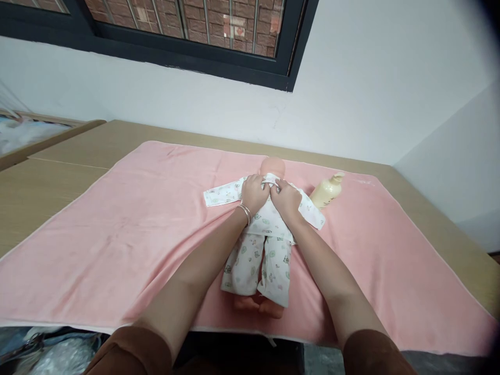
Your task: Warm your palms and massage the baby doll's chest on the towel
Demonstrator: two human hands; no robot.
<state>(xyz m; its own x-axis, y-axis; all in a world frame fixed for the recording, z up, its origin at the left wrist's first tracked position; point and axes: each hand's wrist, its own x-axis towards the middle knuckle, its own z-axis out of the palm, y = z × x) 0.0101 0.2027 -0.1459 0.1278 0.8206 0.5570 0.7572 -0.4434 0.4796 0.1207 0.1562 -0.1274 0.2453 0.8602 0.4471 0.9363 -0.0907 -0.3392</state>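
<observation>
A baby doll [272,166] lies on a pink blanket [117,224], its head toward the wall and its bare feet toward me. It wears a white patterned shirt [267,221] and matching trousers [246,265]. Both sleeves spread out to the sides. At the doll's neckline, my left hand [254,194] is closed on the shirt's collar. Close beside it, my right hand [286,198] pinches the other side of that collar. The fingertips of both hands nearly meet, and the chest beneath is partly covered by them.
A pale yellow pump bottle [327,191] lies tilted on the blanket, right of the doll's sleeve. The wooden table [74,179] meets a white wall [344,104] under a dark-framed window [187,47]. A crinkled plastic bag [68,357] sits below the table's front edge.
</observation>
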